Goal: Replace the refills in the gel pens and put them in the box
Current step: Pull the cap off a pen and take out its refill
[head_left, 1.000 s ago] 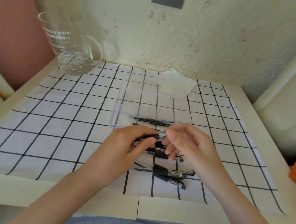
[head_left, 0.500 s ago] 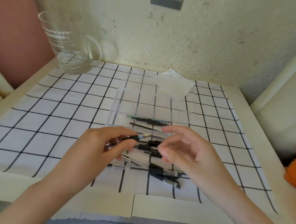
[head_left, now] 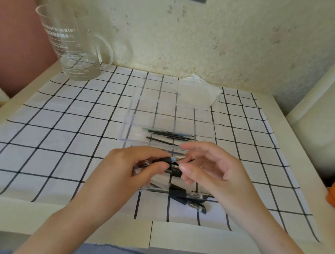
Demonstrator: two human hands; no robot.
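My left hand (head_left: pixel 131 167) grips a black gel pen (head_left: pixel 169 160) by its barrel, tip pointing right. My right hand (head_left: pixel 209 166) hovers just right of the tip with fingers loosely spread and holds nothing. Beneath both hands lies a clear plastic tray with more pens, and two black pens (head_left: pixel 190 199) lie at its near edge. Behind the hands stands a clear box (head_left: pixel 130 125) with several thin black refills (head_left: pixel 170 135) in its near part.
A glass measuring jug (head_left: pixel 74 45) stands at the back left on the checked cloth (head_left: pixel 54 134). A crumpled white tissue (head_left: pixel 196 91) lies behind the box. An orange object (head_left: pixel 334 195) shows at the right edge. The wall is close behind.
My right hand has let go of the pen tip and drawn away to the right, fingers opening. The left hand keeps the pen and has shifted slightly left.
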